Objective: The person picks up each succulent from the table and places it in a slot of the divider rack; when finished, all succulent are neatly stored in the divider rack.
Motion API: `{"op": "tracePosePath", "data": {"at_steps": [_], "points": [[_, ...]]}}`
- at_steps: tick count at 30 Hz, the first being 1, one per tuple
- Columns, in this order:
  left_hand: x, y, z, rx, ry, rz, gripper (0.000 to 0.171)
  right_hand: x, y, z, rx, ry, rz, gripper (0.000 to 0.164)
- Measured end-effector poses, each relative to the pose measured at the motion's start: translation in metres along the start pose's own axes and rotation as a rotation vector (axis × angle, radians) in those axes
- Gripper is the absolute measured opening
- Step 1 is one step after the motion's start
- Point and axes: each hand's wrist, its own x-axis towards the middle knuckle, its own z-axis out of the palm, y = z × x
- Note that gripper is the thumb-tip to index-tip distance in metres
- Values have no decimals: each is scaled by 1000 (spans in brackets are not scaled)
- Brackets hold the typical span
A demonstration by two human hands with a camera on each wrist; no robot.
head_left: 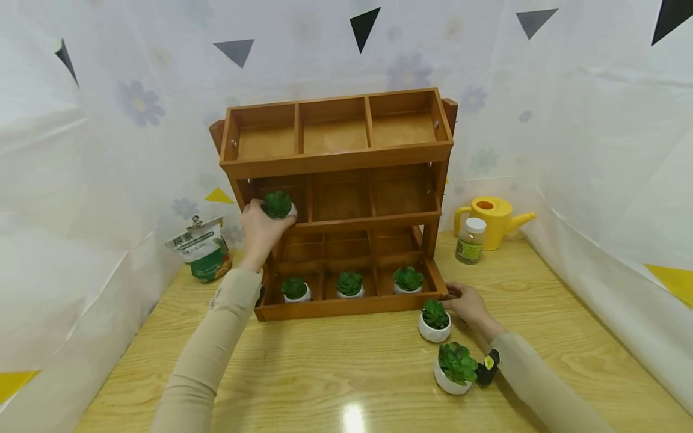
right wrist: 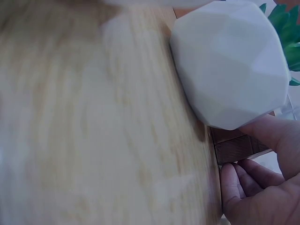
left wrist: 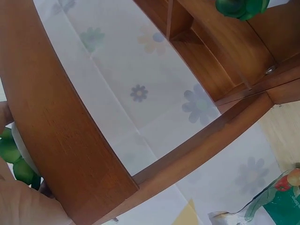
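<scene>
My left hand point(head_left: 262, 228) grips a small potted succulent point(head_left: 278, 204) at the left compartment of the middle tier of a brown wooden shelf point(head_left: 346, 224). In the left wrist view, the green leaves point(left wrist: 22, 171) show between the hand and the wood, the pot mostly hidden. My right hand point(head_left: 468, 305) pinches the shelf's front right bottom corner point(right wrist: 234, 149), thumb and curled fingers on either side of it. Beside that hand stands a succulent in a faceted white pot point(right wrist: 229, 65). Another potted succulent point(head_left: 453, 368) sits nearer, by the right wrist.
Three potted succulents, left point(head_left: 295, 290), middle point(head_left: 350, 284) and right point(head_left: 408, 280), occupy the bottom front compartments. A yellow watering can point(head_left: 495, 222) and white-capped jar point(head_left: 470, 242) stand at right. A clipped green-and-white bag point(head_left: 203, 249) stands at left. White patterned sheets surround the table point(head_left: 303, 373).
</scene>
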Motion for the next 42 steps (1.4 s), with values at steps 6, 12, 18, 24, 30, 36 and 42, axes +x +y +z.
{"op": "tracePosePath", "data": {"at_steps": [6, 12, 18, 24, 30, 36, 42], "points": [[-1, 4, -3, 4, -18, -15, 72, -2, -3, -1, -2, -3, 3, 62], [-1, 5, -4, 9, -30, -25, 70, -3, -4, -2, -5, -1, 7, 62], [0, 7, -3, 7, -31, -22, 70, -2, -3, -2, -9, -3, 7, 62], [-3, 7, -2, -12, -31, -8, 78, -1, -1, -1, -13, -4, 7, 62], [-5, 3, 1, -84, 5, 18, 87, -1, -1, -2, -18, -4, 0, 62], [-10, -2, 4, -200, 131, 122, 88, 2, 0, -1, -16, 1, -6, 62], [-18, 0, 6, -197, 265, 304, 84, 1, 1, 0, -23, 3, -2, 61]]}}
